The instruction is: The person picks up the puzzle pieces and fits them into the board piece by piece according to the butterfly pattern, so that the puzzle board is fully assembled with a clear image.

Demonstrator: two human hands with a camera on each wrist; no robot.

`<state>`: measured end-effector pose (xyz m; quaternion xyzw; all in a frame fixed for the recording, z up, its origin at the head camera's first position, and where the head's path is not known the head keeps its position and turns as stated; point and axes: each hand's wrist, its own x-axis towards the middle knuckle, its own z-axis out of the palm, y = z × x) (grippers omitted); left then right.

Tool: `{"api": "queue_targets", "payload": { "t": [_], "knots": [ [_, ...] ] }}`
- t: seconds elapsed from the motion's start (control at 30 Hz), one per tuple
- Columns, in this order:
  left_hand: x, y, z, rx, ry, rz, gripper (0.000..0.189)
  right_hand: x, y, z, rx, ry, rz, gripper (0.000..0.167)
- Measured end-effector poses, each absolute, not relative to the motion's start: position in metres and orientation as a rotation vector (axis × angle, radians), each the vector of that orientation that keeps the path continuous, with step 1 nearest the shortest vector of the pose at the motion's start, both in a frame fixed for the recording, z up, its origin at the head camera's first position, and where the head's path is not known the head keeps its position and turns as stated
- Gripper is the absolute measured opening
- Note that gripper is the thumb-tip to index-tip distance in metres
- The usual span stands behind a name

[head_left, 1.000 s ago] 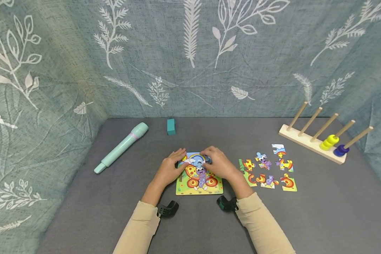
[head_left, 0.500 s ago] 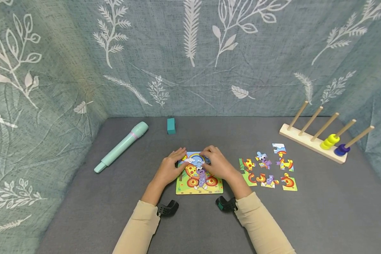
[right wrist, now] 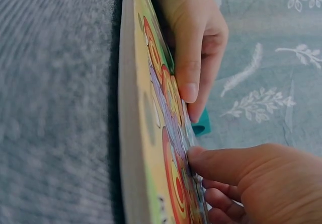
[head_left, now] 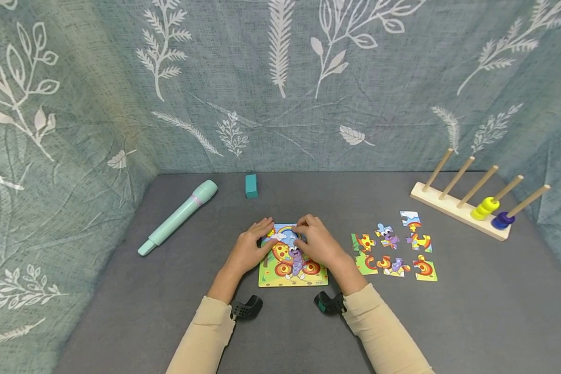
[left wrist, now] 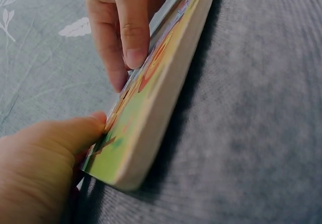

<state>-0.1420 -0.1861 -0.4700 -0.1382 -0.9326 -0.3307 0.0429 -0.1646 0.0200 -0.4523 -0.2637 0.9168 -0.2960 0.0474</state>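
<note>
The head view shows a square, flat puzzle board [head_left: 280, 283] with a bright picture of a purple, smiling butterfly, a rainbow and a yellow sun on it, lying in the middle of the dark grey table [head_left: 121, 311]. The left hand [head_left: 251, 248] rests on the left side of the board, near its far corner. Its fingers are mostly straight, and there is a wide gap between them and the thumb, which lies on top of the picture. The right hand [head_left: 323, 243] is at the far right part of the board. Its fingers bend down, the thumb tip touches the picture, and the gap is narrow. I cannot tell if there is a piece between them. Both wrist views show the thick, pale side of the board. To the right of the board, near it, a group of loose, flat, colourful puzzle pieces [head_left: 395, 267] lies on the table. Behind them, at the far right, is a pale wooden bar with five round sticks [head_left: 437, 197]. Some shiny yellow beads [head_left: 485, 209] sit on the fourth stick, and some dark blue beads [head_left: 502, 221] sit on the fifth. A small teal block [head_left: 251, 186] is near the back of the table. To its left, a long mint-green tube with a fat, round end [head_left: 176, 219] lies at a slant. Behind everything hangs a blue-green cloth with white leaves [head_left: 299, 140]. The person has tan sleeves [head_left: 387, 330].
</note>
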Motion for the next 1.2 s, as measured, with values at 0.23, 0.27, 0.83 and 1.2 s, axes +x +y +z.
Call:
{"api": "queue_targets", "payload": {
  "t": [0.23,0.27,0.83,1.2],
  "knots": [
    [-0.143,-0.188,-0.470,-0.465,-2.848,-1.041,0.050,-0.165,0.021,-0.454,-0.801,2.795,-0.934,0.037],
    [-0.143,-0.188,-0.469,-0.476,-2.846,-1.040,0.049,-0.165,0.021,-0.454,-0.800,2.792,-0.943,0.037],
    [-0.143,-0.160,-0.467,-0.748,-2.806,-0.908,0.041,-0.168,0.024,-0.460,-0.804,2.761,-1.006,0.040],
    [-0.144,-0.163,-0.472,-0.769,-2.782,-0.961,0.039,-0.172,0.031,-0.456,-0.818,2.685,-1.029,0.051]
  ]
}}
